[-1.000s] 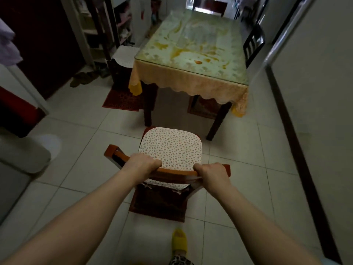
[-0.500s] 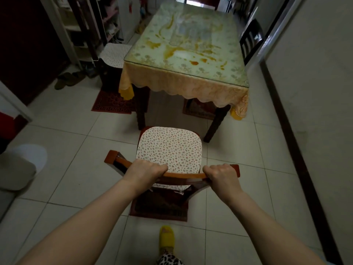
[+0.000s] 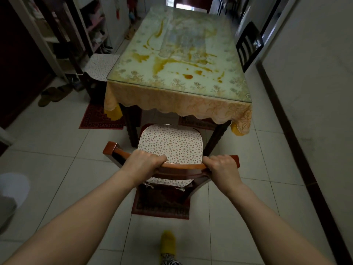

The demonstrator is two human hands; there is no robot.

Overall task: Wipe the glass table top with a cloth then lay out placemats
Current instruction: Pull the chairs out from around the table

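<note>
now both arms out straight, l hand (image 3: 143, 163) & r hand (image 3: 221, 167) curled tight round chair backrest (image 3: 184, 166)

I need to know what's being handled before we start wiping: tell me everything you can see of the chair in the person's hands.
The wooden chair has a glossy reddish-brown curved top rail and a floral seat cushion tied on at the back. It stands upright over a small dark red rug, facing the table's near end, seat front at the tablecloth hem. The left hand and right hand grip the rail.
</note>
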